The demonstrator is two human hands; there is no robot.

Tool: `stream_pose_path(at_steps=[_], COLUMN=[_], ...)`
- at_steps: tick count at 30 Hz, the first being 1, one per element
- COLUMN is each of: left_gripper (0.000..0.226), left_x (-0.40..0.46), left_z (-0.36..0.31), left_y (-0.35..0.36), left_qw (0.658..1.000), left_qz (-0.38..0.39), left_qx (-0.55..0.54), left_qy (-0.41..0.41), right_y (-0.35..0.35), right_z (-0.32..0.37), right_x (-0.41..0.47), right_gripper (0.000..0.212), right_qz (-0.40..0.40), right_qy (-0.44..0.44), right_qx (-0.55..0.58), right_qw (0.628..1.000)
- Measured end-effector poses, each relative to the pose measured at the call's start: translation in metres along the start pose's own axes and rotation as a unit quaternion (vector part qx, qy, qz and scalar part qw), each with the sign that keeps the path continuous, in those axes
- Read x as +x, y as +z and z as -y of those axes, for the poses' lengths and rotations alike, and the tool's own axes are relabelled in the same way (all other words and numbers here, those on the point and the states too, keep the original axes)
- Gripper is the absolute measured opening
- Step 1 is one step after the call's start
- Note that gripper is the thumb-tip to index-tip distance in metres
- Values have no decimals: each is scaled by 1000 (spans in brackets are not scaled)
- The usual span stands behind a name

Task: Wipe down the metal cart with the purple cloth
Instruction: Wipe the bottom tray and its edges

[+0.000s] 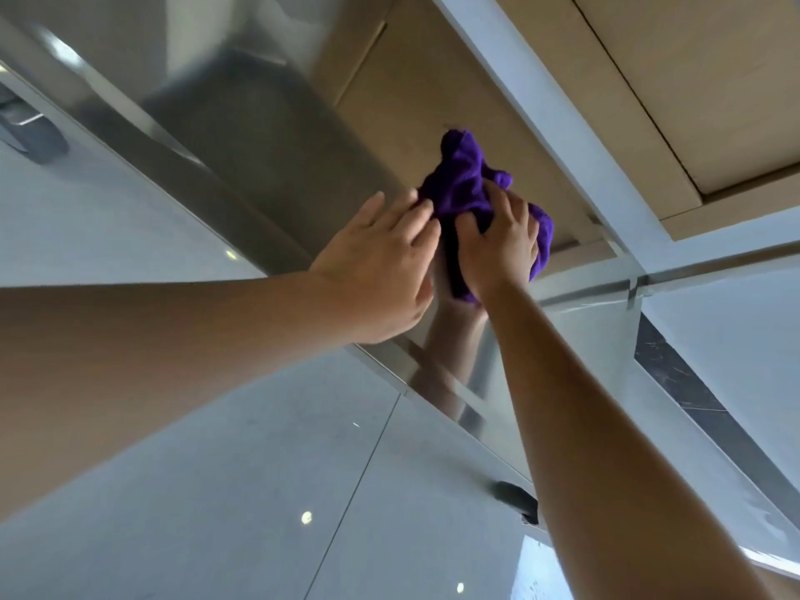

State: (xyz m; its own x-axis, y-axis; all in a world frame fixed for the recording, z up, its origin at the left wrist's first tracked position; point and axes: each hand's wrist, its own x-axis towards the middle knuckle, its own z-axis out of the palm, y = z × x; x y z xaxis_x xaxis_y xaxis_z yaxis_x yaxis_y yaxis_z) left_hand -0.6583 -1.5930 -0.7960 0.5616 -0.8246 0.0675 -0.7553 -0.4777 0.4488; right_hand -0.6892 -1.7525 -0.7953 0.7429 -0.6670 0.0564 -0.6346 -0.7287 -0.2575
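The metal cart (277, 166) is a shiny steel shelf that runs diagonally from the upper left to the lower right. A crumpled purple cloth (465, 179) lies bunched on its surface near the middle of the view. My right hand (498, 244) grips the cloth from above, fingers curled into the fabric. My left hand (381, 262) lies flat on the steel just left of the cloth, fingers straight, fingertips touching the cloth's edge. Both hands are mirrored in the polished metal below them.
A glossy grey tiled floor (216, 491) lies below the cart. Black caster wheels show at the far left (30, 136) and lower right (517, 500). A white frame bar (541, 101) and beige wooden panels (671, 80) stand beyond the cart.
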Motion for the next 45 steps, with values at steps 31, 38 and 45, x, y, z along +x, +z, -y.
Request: stream_pose_path(at_steps=[31,38,45], left_gripper=[51,59,62], left_x=[21,11,9], left_z=[-32,-33,-34], left_y=[1,23,23], left_qw=[992,993,993], left_qz=[41,-8,-3], left_qx=[1,62,60], left_qy=[-118,-100,-100], right_y=[-1,-24,0], right_z=[-36,-127,-49], right_x=[-191,-227,-218], right_gripper=[51,53,69], right_qz=[-93,-134,-100], right_qy=[-140,-43,-53], right_qx=[-143,-149,-118], right_qw=[975,979,987])
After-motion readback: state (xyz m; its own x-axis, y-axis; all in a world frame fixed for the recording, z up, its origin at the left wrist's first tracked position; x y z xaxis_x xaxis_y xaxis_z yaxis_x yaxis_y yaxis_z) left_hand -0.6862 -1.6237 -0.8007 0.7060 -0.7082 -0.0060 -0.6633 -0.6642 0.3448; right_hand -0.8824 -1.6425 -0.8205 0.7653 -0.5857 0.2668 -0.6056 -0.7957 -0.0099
